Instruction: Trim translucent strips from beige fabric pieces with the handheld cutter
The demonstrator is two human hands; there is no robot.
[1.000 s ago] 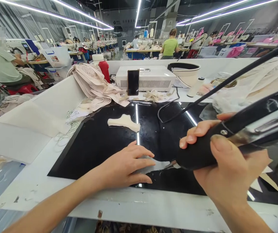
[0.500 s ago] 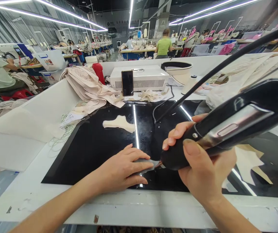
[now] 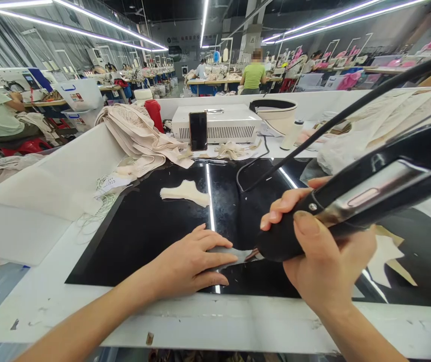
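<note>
My right hand [image 3: 315, 241] is wrapped round a thick black corded hand tool [image 3: 381, 173] with a silver panel on its side. Its rounded end points down and left, and a small metal tip [image 3: 253, 255] shows there at the edge of a greyish, see-through flat piece [image 3: 241, 256]. Flat on that piece lies my left hand [image 3: 191, 261], fingers stretched out, covering most of it. Both are over a glossy black mat [image 3: 143, 236]. Beyond my left hand rests a cream fabric cutout [image 3: 185, 192]. Cream cutouts [image 3: 385, 256] lie partly behind my right wrist.
A phone [image 3: 198, 131] leans on a white vented box [image 3: 234, 125] at the back. Beige fabric [image 3: 132, 136] is heaped at left, beside a red container [image 3: 153, 115]. The tool's black cable [image 3: 336, 120] crosses the right side. Several people sit at sewing tables farther off.
My right hand has moved right with the tool, so more of the grey piece shows between its tip and my left fingers. My left hand has stayed in place.
</note>
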